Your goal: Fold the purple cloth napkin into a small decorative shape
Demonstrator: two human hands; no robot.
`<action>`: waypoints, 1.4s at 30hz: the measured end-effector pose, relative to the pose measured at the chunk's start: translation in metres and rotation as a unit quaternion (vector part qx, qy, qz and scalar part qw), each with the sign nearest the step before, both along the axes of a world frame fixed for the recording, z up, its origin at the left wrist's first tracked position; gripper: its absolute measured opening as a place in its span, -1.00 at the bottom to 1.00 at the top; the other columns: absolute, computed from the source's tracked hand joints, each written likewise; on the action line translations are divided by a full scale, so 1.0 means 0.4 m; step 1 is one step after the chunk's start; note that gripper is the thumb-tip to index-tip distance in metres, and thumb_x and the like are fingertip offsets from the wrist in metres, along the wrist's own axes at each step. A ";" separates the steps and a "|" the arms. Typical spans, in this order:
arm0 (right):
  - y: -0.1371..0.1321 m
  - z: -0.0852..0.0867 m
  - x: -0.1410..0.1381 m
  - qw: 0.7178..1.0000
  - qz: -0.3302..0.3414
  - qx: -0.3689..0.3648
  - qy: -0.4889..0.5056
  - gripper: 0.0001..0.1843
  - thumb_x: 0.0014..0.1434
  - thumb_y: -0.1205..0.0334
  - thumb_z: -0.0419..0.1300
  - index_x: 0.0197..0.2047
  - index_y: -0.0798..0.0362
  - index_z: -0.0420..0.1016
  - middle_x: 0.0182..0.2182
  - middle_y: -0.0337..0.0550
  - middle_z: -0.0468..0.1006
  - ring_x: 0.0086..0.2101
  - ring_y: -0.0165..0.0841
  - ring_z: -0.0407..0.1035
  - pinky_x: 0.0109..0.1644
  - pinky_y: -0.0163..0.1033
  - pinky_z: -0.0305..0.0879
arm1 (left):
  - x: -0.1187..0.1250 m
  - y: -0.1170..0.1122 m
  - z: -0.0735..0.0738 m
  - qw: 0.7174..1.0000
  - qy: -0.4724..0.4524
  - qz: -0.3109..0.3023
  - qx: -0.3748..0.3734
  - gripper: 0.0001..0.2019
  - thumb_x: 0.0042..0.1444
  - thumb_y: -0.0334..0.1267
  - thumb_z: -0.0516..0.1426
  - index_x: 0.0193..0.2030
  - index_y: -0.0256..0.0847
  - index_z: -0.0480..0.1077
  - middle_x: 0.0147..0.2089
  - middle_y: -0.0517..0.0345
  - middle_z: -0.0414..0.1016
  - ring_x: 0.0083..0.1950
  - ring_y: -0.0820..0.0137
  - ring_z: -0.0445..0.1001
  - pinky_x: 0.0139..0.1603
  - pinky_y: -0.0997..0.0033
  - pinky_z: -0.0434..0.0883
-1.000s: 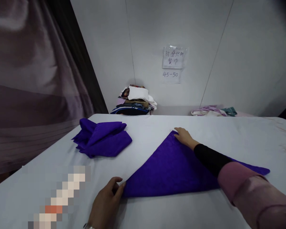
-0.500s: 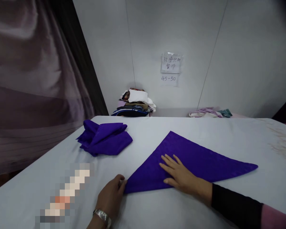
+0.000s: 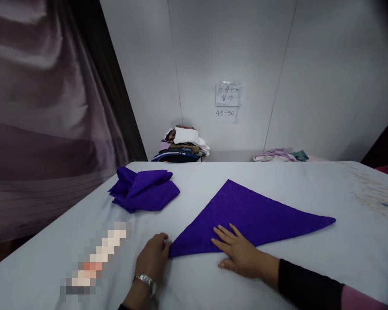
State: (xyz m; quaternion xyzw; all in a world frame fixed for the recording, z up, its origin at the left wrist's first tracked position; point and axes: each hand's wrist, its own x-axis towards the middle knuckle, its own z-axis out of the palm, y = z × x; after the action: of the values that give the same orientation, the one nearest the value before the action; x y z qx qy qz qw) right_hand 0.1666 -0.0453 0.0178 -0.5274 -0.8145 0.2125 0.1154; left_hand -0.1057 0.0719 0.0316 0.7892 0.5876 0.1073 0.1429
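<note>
a: where is the purple napkin (image 3: pixel 248 213) now?
b: it lies flat on the table (image 3: pixel 294 185), folded in a triangle. the long edge is toward the person and the peak points to the wall.
a: and the hands?
b: the left hand (image 3: pixel 153 258) is curled at the left corner of the triangle and seems to nip its tip between thumb and fingers. the right hand (image 3: pixel 241 256) is spread, palm down, on the near edge; it grasps nothing.
a: so which step is this?
b: i judge it is the smoothing of a diagonal fold: one corner is pinned while the palm flattens the cloth.
a: what does a next fold ask for?
b: the edges must match well, and the pinned corner must not slip, because the cloth looks soft.
a: what else is around?
b: a pile of purple napkins (image 3: pixel 144 193) lies well apart on the left side of the table. a stack of fabrics (image 3: pixel 183 144) is at the wall, with a paper sign (image 3: pixel 228 94) higher up.
</note>
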 end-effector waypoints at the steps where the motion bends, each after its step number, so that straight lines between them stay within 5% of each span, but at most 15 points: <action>1: -0.001 -0.002 0.000 1.000 0.000 0.001 0.001 -0.27 0.20 -0.21 -0.10 0.33 -0.06 -0.11 0.32 0.00 -0.19 0.27 -0.11 -0.32 0.25 0.17 -0.50 | 0.007 -0.001 -0.005 0.999 -0.009 -0.010 0.039 -0.76 0.15 -0.20 -0.06 -0.18 -0.16 0.38 -0.19 0.11 0.49 -0.11 0.31 0.44 -0.14 0.34 0.33; 5: -0.002 0.002 -0.002 1.000 -0.001 0.001 -0.002 -0.27 0.20 -0.23 -0.12 0.33 -0.05 -0.10 0.32 0.02 -0.19 0.27 -0.11 -0.32 0.25 0.18 -0.49 | 0.066 -0.017 -0.035 0.977 -0.036 -0.134 0.160 -0.64 0.18 -0.12 -0.04 0.03 -0.20 0.34 0.09 -0.01 0.39 0.14 0.23 0.30 0.16 0.19 0.22; 8: -0.005 0.012 -0.007 1.000 -0.007 0.000 -0.005 -0.24 0.18 -0.26 -0.11 0.32 -0.04 -0.07 0.31 0.05 -0.17 0.27 -0.11 -0.31 0.25 0.19 -0.47 | 0.115 -0.036 -0.061 0.962 0.022 -0.238 0.135 -0.50 0.17 -0.01 -0.03 0.21 -0.16 0.18 0.31 0.01 0.12 0.31 0.17 0.05 0.26 0.03 0.04; 15: -0.073 -0.014 0.066 0.997 -0.074 0.014 -0.014 -0.29 0.20 -0.21 -0.10 0.32 -0.09 -0.09 0.31 -0.02 -0.16 0.27 -0.11 -0.30 0.25 0.19 -0.45 | 0.137 -0.051 -0.081 0.957 0.115 -0.262 0.057 -0.33 0.16 0.19 -0.17 0.31 -0.17 -0.01 0.37 -0.02 -0.10 0.37 0.14 -0.16 0.28 -0.08 -0.12; 20: -0.193 -0.073 0.265 0.972 -0.215 0.032 -0.088 -0.34 0.22 -0.18 -0.14 0.32 -0.15 -0.09 0.31 -0.13 -0.14 0.27 -0.13 -0.27 0.25 0.19 -0.37 | 0.135 -0.052 -0.074 0.959 0.111 -0.258 0.050 -0.33 0.16 0.18 -0.17 0.31 -0.18 -0.01 0.37 -0.02 -0.11 0.38 0.15 -0.18 0.30 -0.06 -0.17; 26: -0.345 -0.154 0.594 0.875 -0.445 0.014 -0.189 -0.26 0.15 -0.21 -0.21 0.31 -0.05 -0.01 0.29 -0.09 -0.05 0.26 -0.13 -0.22 0.23 0.21 -0.22 | 0.138 -0.054 -0.072 0.959 0.113 -0.256 0.052 -0.33 0.16 0.18 -0.17 0.31 -0.16 -0.01 0.38 0.00 -0.11 0.38 0.16 -0.18 0.30 -0.05 -0.16; 31: -0.413 -0.167 0.773 0.829 -0.512 -0.014 -0.225 -0.35 0.14 -0.07 -0.20 0.24 -0.06 0.19 0.28 0.03 -0.01 0.25 -0.04 -0.17 0.14 0.28 -0.15 | 0.139 -0.055 -0.070 0.958 0.120 -0.254 0.051 -0.33 0.17 0.18 -0.18 0.31 -0.17 -0.01 0.38 0.02 -0.12 0.38 0.17 -0.18 0.30 -0.06 -0.15; 36: -0.303 -0.109 0.700 0.854 -0.442 0.040 -0.272 -0.44 0.19 0.03 -0.21 0.11 -0.03 0.38 0.27 0.10 0.03 0.25 -0.01 -0.22 0.14 0.31 -0.23 | 0.136 -0.053 -0.078 0.958 0.112 -0.257 0.059 -0.33 0.16 0.20 -0.18 0.31 -0.15 0.01 0.37 0.02 -0.10 0.38 0.14 -0.18 0.30 -0.07 -0.14; 39: -0.169 -0.059 0.555 0.891 -0.400 0.059 -0.207 -0.33 0.21 -0.12 -0.23 0.28 0.04 0.09 0.29 0.03 -0.03 0.26 -0.12 -0.21 0.23 0.20 -0.22 | 0.134 -0.052 -0.081 0.958 0.109 -0.259 0.057 -0.33 0.16 0.20 -0.18 0.31 -0.15 0.00 0.38 0.01 -0.10 0.38 0.14 -0.18 0.29 -0.08 -0.14; 42: -0.039 -0.012 0.412 0.944 -0.288 0.054 -0.153 -0.23 0.20 -0.24 -0.26 0.32 0.07 -0.05 0.30 -0.02 -0.07 0.27 -0.17 -0.24 0.27 0.12 -0.28 | 0.133 -0.051 -0.083 0.957 0.109 -0.260 0.060 -0.32 0.16 0.21 -0.19 0.31 -0.16 -0.01 0.37 0.00 -0.11 0.38 0.15 -0.17 0.29 -0.10 -0.13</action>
State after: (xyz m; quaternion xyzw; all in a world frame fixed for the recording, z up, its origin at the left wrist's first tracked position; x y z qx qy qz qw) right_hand 0.3314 -0.0607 0.0131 -0.7590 -0.6455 0.0427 0.0737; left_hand -0.0523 0.0514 -0.0018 0.9289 0.3662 0.0150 0.0535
